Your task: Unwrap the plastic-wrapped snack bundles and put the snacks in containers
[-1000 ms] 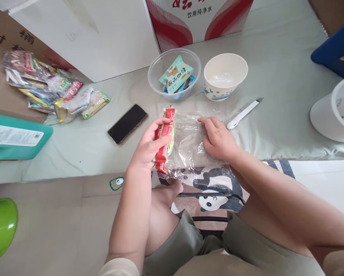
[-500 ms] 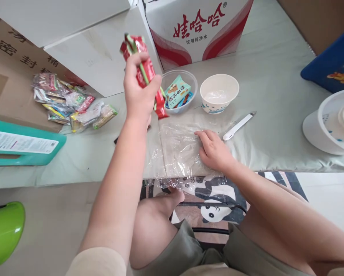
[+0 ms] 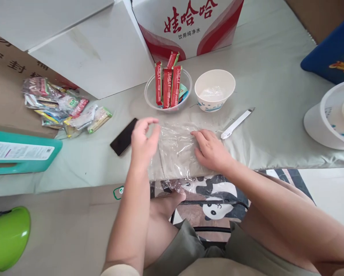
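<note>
My left hand (image 3: 145, 142) is above the cloth with its fingers curved and apart, holding nothing, beside the left edge of a clear plastic bag (image 3: 174, 149). The bag lies flat and hangs over the table's front edge. On its right part rests my right hand (image 3: 212, 150), fingers spread. Behind the bag, a clear plastic bowl (image 3: 147, 94) holds several red sticks (image 3: 167, 88) standing up, with a blue-green packet (image 3: 183, 91) beside them. To its right is a white paper bowl (image 3: 214, 82) with clear plastic inside.
A black phone (image 3: 122, 138) lies left of the bag, a white-handled cutter (image 3: 237, 123) right of it. Packets (image 3: 65, 103) are heaped at left near a teal container (image 3: 49, 153). Boxes (image 3: 189, 30) stand behind; a white tub (image 3: 318, 122) is at right.
My left hand has let go of the red sticks, which now stand in the clear bowl, and has come down toward the bag. The phone is uncovered. My right hand stays on the bag.
</note>
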Available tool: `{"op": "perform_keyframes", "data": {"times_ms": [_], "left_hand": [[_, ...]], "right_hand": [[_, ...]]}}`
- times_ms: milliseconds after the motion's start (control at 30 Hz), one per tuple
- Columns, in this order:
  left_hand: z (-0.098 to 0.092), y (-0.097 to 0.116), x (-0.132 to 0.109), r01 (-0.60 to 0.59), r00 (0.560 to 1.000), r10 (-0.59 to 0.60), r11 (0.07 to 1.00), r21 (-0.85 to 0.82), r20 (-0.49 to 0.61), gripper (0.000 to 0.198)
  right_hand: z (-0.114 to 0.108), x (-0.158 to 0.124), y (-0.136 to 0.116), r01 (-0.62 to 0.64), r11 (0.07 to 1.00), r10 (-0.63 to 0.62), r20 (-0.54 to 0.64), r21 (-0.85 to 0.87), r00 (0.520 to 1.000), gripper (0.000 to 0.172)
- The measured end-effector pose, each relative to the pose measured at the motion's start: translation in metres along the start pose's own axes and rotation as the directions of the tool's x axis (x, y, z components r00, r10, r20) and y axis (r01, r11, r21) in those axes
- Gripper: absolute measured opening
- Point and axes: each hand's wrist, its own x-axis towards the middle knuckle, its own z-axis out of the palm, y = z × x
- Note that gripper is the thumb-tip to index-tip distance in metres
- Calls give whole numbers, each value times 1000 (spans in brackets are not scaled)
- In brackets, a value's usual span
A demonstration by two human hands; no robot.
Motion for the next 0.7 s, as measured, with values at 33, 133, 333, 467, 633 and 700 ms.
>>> {"op": "perform_keyframes", "data": {"times_ms": [33, 133, 333, 467, 633, 700], "left_hand": [[3, -2, -15, 56, 997, -58, 997, 55, 44, 18], [15, -9, -44, 112, 981, -137, 978, 174, 138, 27], [22, -24, -58, 95, 969, -149, 960, 263, 197, 49], [10, -31, -50, 158, 938, -235, 943, 292, 253, 71], [-3, -33, -47, 180, 949, -232, 954, 238, 213, 60], [-5, -33, -48, 175, 967, -202, 970, 171, 157, 47]], "right_hand": [[0, 0, -1, -2, 1000, 2, 6, -3, 1000, 49], [0, -2, -3, -6, 1000, 6, 21, -18, 1000, 47], [-9, -3, 0, -26, 999, 25, -40, -26, 999, 42], [-18, -1, 13, -44, 991, 31, -103, -129, 994, 41], [-26, 1, 13, -136, 950, 107, -116, -282, 987, 46], [-27, 2, 4, -111, 949, 67, -157, -294, 985, 44]]}}
